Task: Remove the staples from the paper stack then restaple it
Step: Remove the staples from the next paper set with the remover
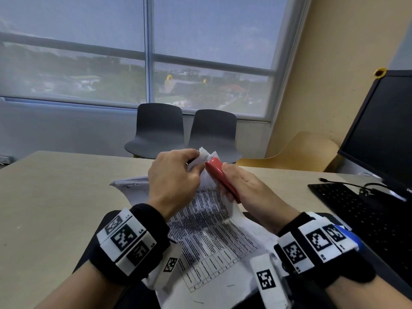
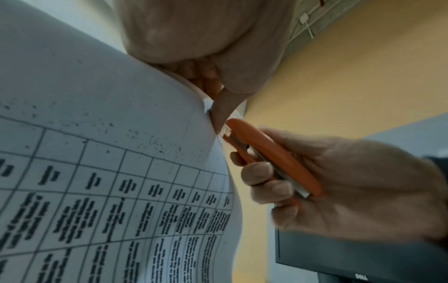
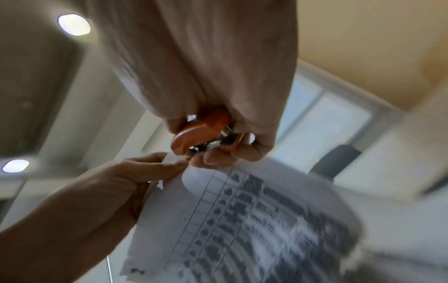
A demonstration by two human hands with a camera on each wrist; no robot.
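Observation:
A stack of printed paper with tables of text rises from the table, its far corner lifted. My left hand pinches that corner between thumb and fingers. My right hand grips a red-orange stapler, whose nose sits at the pinched corner. In the left wrist view the stapler meets the paper edge just below my left thumb. The right wrist view shows the stapler mouth beside the paper corner, which the left hand pinches. Any staple is too small to make out.
The stack lies on a beige table over a dark mat. A black keyboard, a cable and a dark monitor stand at the right. Two grey chairs and a yellow chair stand behind the table.

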